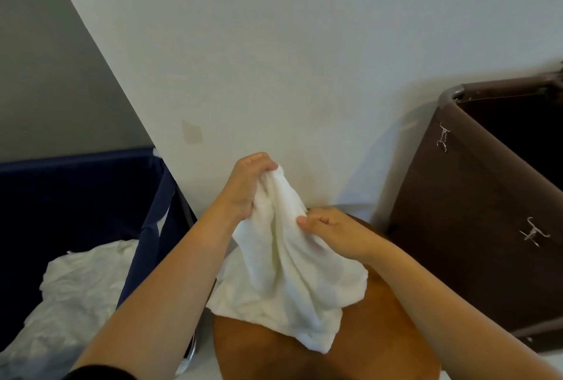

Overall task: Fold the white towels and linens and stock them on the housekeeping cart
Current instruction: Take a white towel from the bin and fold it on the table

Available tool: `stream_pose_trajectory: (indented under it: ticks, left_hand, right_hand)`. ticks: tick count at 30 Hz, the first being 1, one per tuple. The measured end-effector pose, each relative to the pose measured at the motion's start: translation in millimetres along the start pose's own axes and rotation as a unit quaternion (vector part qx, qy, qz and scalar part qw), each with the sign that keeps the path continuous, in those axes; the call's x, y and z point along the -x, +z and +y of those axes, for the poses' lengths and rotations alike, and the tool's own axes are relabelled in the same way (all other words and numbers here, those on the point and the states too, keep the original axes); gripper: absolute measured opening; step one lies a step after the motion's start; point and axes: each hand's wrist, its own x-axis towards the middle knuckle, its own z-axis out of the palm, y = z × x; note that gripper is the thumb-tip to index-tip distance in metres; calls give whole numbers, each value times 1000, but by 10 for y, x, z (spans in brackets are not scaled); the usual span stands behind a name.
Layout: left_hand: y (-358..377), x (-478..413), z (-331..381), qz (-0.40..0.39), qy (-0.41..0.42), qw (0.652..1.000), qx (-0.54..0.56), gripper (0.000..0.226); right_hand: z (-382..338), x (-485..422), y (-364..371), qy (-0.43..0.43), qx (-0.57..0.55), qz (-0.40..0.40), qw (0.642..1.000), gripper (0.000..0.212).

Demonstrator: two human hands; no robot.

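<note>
A crumpled white towel (292,276) hangs in the middle of the view, its lower part draped on a round brown table (380,337). My left hand (246,187) grips the towel's top end, bunched in the fist. Lower and to the right, my right hand (329,230) pinches a fold on the towel's right side. More white linen (73,297) lies heaped in a navy fabric bin (152,227) at the lower left.
A brown fabric cart bag (475,227) with metal clips stands at the right, against a white wall (274,59). The navy bin's metal frame stands close to the table's left edge.
</note>
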Motion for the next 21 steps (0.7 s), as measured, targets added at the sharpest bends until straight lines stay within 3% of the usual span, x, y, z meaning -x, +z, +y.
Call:
stream_pose_trajectory:
  ticks: [3, 5, 8, 10, 12, 16, 21]
  left_hand:
    - [11, -18, 37, 12, 1, 1000, 11, 45]
    - [10, -32, 53, 21, 8, 1000, 11, 49]
    - [-39, -64, 79, 26, 22, 999, 14, 53]
    - [-97, -93, 85, 7, 36, 999, -3, 47]
    - [-130, -96, 89, -29, 51, 996, -65, 43]
    - [-187, -60, 183, -40, 48, 994, -85, 43]
    - [-137, 3, 349, -119, 20, 993, 6, 31]
  right_hand:
    - [-27, -30, -9, 13, 96, -36, 995, 56]
    - [-53, -66, 12, -29, 162, 2, 986, 51]
    - [-54, -144, 31, -91, 162, 168, 968, 40]
    - [-42, -204, -41, -84, 111, 297, 944, 36]
    - [-56, -248, -157, -84, 80, 372, 921, 31]
    - [-127, -242, -297, -133, 104, 339, 925, 25]
    - [-92, -330, -308, -88, 106, 218, 966, 36]
